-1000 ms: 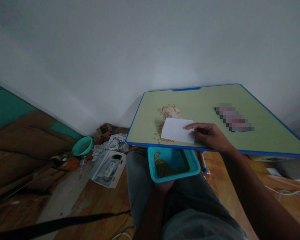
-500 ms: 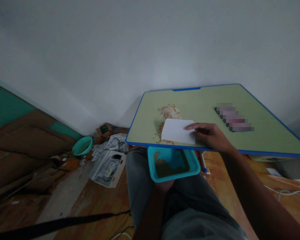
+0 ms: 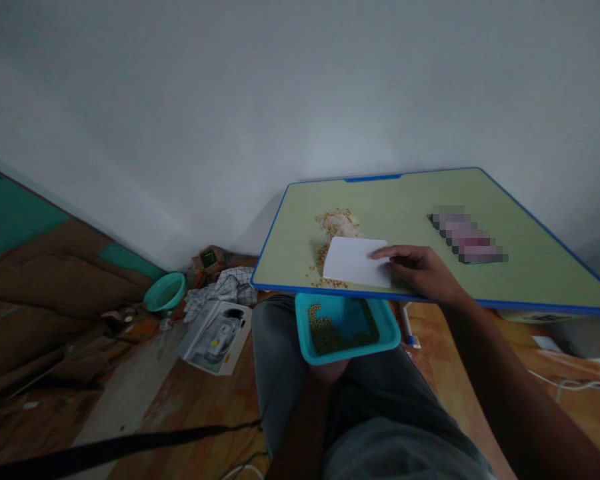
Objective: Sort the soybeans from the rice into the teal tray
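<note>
Tbl (image 3: pixel 530 267) rt side free; grains (image 3: pixel 337 223) block far-left.

The white card (image 3: pixel 356 262) has slid slightly toward the table edge (image 3: pixel 330 291) — right hand (image 3: pixel 420 272) with it.
</note>
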Demonstrator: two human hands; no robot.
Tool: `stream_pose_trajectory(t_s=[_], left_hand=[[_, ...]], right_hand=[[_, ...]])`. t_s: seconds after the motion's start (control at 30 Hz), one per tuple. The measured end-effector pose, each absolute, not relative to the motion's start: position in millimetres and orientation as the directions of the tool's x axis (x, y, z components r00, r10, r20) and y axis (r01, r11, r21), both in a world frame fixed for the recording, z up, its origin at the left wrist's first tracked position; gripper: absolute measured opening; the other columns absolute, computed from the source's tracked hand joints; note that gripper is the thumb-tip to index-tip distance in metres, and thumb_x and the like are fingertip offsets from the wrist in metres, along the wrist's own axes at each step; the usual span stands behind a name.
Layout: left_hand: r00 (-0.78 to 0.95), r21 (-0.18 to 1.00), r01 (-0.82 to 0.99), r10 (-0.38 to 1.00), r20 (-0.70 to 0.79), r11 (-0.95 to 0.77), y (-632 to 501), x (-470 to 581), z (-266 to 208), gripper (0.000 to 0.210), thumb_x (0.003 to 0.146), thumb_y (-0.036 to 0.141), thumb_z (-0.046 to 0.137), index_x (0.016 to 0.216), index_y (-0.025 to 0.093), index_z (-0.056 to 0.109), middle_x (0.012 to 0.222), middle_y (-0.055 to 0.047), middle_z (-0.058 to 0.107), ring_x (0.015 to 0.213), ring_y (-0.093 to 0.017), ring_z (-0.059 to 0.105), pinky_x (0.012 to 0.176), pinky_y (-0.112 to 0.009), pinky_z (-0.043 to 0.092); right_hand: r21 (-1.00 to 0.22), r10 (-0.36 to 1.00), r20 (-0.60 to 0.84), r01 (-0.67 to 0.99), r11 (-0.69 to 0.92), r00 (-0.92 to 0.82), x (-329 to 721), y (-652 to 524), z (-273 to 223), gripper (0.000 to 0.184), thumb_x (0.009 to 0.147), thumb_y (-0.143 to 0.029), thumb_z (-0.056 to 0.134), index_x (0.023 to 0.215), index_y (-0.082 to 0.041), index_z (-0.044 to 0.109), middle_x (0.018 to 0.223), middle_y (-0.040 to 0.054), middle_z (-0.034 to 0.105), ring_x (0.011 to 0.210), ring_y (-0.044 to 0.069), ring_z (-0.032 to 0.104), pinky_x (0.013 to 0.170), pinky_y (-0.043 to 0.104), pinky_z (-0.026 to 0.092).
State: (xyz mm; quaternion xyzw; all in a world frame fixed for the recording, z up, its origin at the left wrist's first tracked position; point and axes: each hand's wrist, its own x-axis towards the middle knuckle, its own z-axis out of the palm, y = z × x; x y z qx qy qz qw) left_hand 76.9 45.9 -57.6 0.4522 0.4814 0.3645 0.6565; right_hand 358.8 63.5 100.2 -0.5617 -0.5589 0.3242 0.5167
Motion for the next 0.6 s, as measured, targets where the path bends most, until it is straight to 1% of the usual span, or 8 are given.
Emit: stream_pose_trajectory(t_s=[0.07,0.1,0.2,0.3,0.4,0.47,0.5,0.6], left_hand=[[0.296,0.813,-0.257,0.843,-0.449,0.523,45.9,79.4,-49.5,0.103,0.11,0.039,-0.027,0.183,0.025,0.045,0.181,-0.004,0.052,0.15,-0.023,0.074,0.11,-0.049,0.071],[0.293,0.79,-0.282,0.833,-0.469,0.544,46.1,80.1,-49.2,0.102,0.11,0.04,-0.026,0.184,0.027,0.044,0.183,-0.003,0.05,0.151,-0.023,0.073,0.11,-0.048,0.071],[0.29,0.83,-0.258,0.859,-0.421,0.494,47.0,78.8,-60.4,0.099,0.111,0.041,-0.024,0.185,0.029,0.041,0.184,-0.001,0.051,0.156,-0.021,0.069,0.11,-0.046,0.069],[0.339,0.796,-0.356,0.862,-0.377,0.489,47.3,75.6,-74.9,0.093,0.113,0.049,-0.017,0.186,0.032,0.038,0.182,-0.001,0.056,0.157,-0.023,0.069,0.113,-0.049,0.067],[0.362,0.714,-0.452,0.842,-0.401,0.534,46.0,75.9,-76.4,0.09,0.113,0.049,-0.017,0.191,0.026,0.022,0.187,-0.003,0.046,0.158,-0.023,0.068,0.121,-0.051,0.064],[0.346,0.708,-0.44,0.832,-0.434,0.552,45.0,77.9,-71.3,0.088,0.111,0.045,-0.02,0.192,0.022,0.006,0.191,-0.003,0.036,0.159,-0.022,0.066,0.123,-0.051,0.064],[0.339,0.721,-0.421,0.833,-0.437,0.55,44.6,78.7,-68.9,0.088,0.111,0.044,-0.02,0.192,0.021,0.004,0.191,-0.004,0.035,0.16,-0.022,0.066,0.122,-0.05,0.064],[0.324,0.803,-0.334,0.86,-0.394,0.493,44.7,78.1,-69.6,0.095,0.11,0.043,-0.022,0.19,0.019,0.022,0.186,-0.006,0.048,0.155,-0.022,0.07,0.114,-0.048,0.068]], right_hand=[[-0.944,0.965,0.21,0.291,0.158,0.158,358.7,63.4,100.4,0.031,0.086,-0.04,0.085,0.11,-0.024,0.097,0.108,0.0101,0.091,0.085,0.026,0.076,0.069,0.033,0.059],[-0.944,0.965,0.21,0.289,0.158,0.159,358.6,63.5,100.5,0.031,0.086,-0.039,0.085,0.11,-0.024,0.097,0.108,0.0102,0.091,0.085,0.026,0.076,0.07,0.033,0.059],[-0.946,0.962,0.222,0.276,0.172,0.158,358.4,64.0,101.2,0.03,0.084,-0.039,0.086,0.107,-0.024,0.097,0.112,0.01,0.092,0.092,0.027,0.079,0.078,0.035,0.062],[-0.949,0.962,0.224,0.259,0.179,0.154,358.2,64.1,102.0,0.029,0.084,-0.041,0.086,0.106,-0.024,0.097,0.114,0.0103,0.092,0.098,0.029,0.081,0.084,0.038,0.064],[-0.952,0.963,0.215,0.256,0.17,0.162,357.9,63.7,102.9,0.03,0.083,-0.041,0.087,0.106,-0.024,0.097,0.113,0.0105,0.092,0.097,0.029,0.081,0.083,0.037,0.063],[-0.953,0.963,0.212,0.255,0.166,0.167,357.7,63.3,103.4,0.029,0.083,-0.04,0.087,0.105,-0.024,0.097,0.112,0.0103,0.092,0.096,0.028,0.081,0.082,0.037,0.063],[-0.953,0.963,0.21,0.254,0.164,0.169,357.7,63.3,103.6,0.029,0.083,-0.04,0.087,0.105,-0.024,0.097,0.112,0.0102,0.092,0.095,0.028,0.081,0.081,0.036,0.063],[-0.954,0.962,0.21,0.252,0.163,0.175,358.1,63.3,102.9,0.029,0.082,-0.04,0.086,0.105,-0.024,0.097,0.109,0.01,0.092,0.09,0.026,0.078,0.077,0.035,0.06]])
